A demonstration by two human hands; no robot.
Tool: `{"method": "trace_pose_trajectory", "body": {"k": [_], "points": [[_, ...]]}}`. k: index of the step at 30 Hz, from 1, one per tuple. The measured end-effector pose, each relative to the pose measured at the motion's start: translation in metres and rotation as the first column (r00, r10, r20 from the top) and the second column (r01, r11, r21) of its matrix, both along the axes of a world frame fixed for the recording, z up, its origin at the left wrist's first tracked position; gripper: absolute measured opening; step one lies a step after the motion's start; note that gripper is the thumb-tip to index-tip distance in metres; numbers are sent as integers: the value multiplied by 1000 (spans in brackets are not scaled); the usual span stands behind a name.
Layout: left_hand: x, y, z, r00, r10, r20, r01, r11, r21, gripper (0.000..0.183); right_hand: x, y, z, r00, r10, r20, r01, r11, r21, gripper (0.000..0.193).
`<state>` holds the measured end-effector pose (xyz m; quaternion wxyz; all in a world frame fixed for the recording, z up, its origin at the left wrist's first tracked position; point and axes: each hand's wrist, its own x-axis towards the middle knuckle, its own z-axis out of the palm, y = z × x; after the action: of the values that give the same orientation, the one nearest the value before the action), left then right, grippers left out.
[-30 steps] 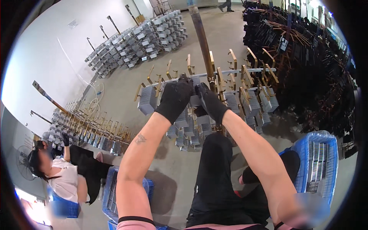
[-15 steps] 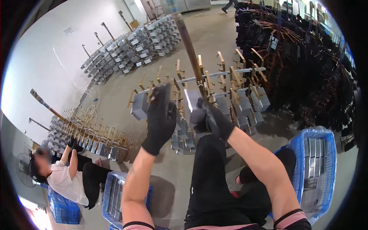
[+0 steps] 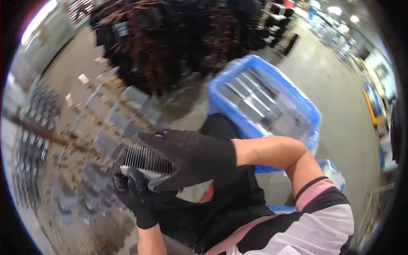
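A silver finned heat sink (image 3: 146,159) lies between my hands, its thin parallel fins turned up toward me. My left hand (image 3: 135,193), in a black glove, has its fingers wrapped round the heat sink's near left edge. From the right, my right hand (image 3: 195,159), gloved in black too, grips the other end between thumb and fingers; its palm hides that end. Just beyond my hands on the left stands a hanging rack with more heat sinks (image 3: 89,197) on brass-coloured hooks, blurred by motion.
A blue plastic crate (image 3: 221,91) lined with clear film stands ahead to the right, with rows of heat sinks inside. Dark parts (image 3: 148,42) hang densely behind it. Another rack of heat sinks (image 3: 29,153) is at the far left. Part of a second crate (image 3: 329,170) shows beside my right arm.
My view has swung right, bringing the blue crate toward the middle. My hands, apart in front of the rack before, have come together on one heat sink.
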<state>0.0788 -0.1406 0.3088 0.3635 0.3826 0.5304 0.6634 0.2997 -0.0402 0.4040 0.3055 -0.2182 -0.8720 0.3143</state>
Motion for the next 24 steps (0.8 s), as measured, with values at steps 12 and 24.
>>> {"method": "trace_pose_trajectory", "body": {"k": [12, 24], "points": [[14, 20, -35, 216, 69, -974, -58, 997, 57, 38, 227, 44, -8, 715, -623, 317, 647, 762, 36, 63], [49, 35, -5, 617, -172, -768, -28, 970, -240, 32, 254, 64, -143, 561, -682, 469, 575, 729, 372, 53]]}}
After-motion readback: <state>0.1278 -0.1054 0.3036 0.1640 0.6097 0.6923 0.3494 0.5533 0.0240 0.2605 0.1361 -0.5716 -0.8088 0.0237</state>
